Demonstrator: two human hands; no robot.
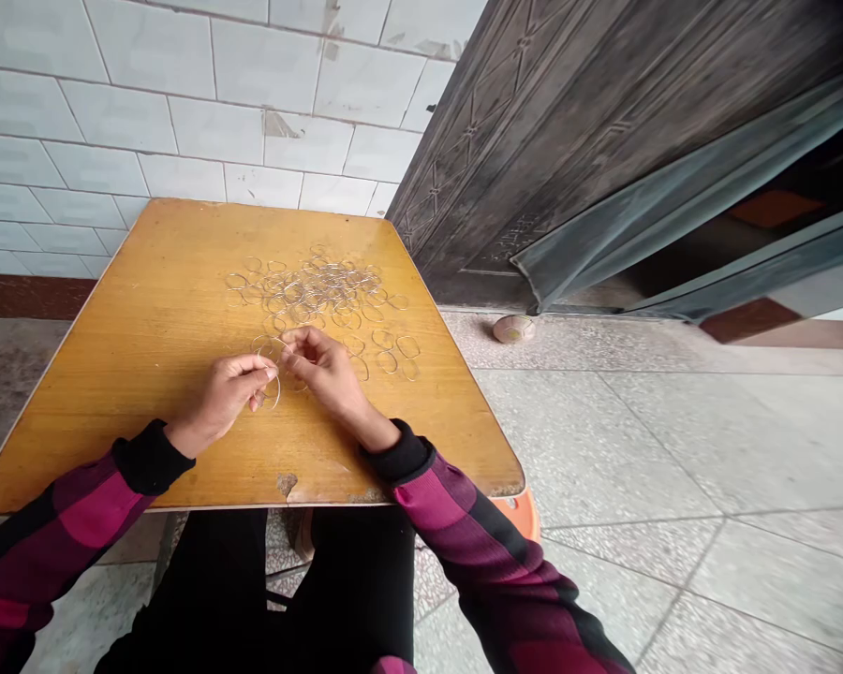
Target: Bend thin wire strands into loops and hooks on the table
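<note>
My left hand (226,393) pinches a thin metal wire ring (279,388) between thumb and fingers, above the near middle of the table. Close beside it, my right hand (327,370) is closed, its thumb and fingertips pinching a second thin wire ring (271,338) that arcs toward the left hand. Whether the two rings are linked is too fine to make out. Just beyond the hands lies a loose pile of wire rings (330,285). Several single rings (408,347) are scattered to the right of my right hand, and a few are partly hidden under it.
The yellow wooden table (147,328) has a chipped front edge and stands near a white tiled wall (161,56). To the right are a dark carved door (478,159), a grey curtain (590,243) and a round stone (513,329) on the floor. An orange stool (526,513) shows under the table's corner.
</note>
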